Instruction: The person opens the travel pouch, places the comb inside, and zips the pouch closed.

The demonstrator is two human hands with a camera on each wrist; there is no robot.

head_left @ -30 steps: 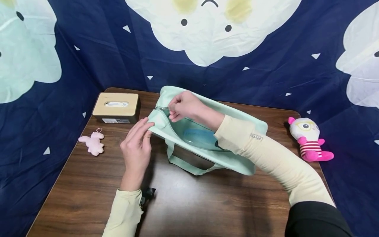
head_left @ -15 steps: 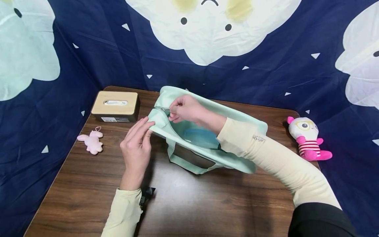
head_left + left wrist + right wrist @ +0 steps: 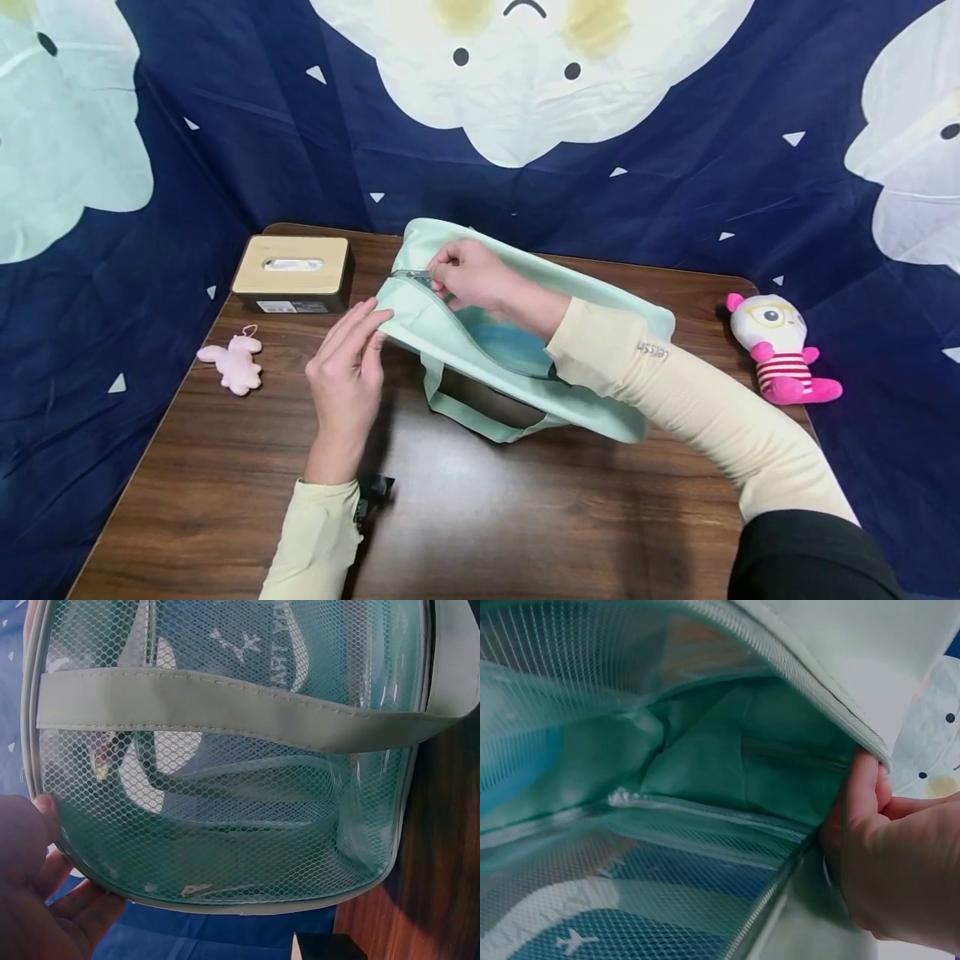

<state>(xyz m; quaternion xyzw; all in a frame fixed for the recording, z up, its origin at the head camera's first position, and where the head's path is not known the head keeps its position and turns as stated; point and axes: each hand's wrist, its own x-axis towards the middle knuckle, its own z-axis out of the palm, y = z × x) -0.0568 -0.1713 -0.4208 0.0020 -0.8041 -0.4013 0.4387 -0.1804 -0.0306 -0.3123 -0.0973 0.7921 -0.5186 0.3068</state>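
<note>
A mint-green bag (image 3: 600,414) stands on the table with its zippered top partly open, and blue mesh shows inside. My right hand (image 3: 474,275) pinches the zipper at the opening's left end; in the right wrist view the fingers of the hand (image 3: 892,847) are at the point where the zipper (image 3: 810,686) edges meet. At the bag's left corner, my left hand (image 3: 345,375) grips the edge between thumb and fingers. The left wrist view has the hand (image 3: 45,877) at the rim of the mesh side, with a pale strap (image 3: 187,701) across the mesh.
A tissue box (image 3: 292,275) with a wooden lid sits at the table's back left, and a small pink plush (image 3: 238,365) lies in front of it. On the right edge sits a pink and white doll (image 3: 783,350). A dark blue curtain (image 3: 570,208) hangs behind the table (image 3: 480,517).
The bag's near top flap by the left end has shifted inward, and the opening there looks narrower. Both hands have stayed nearly in place.
</note>
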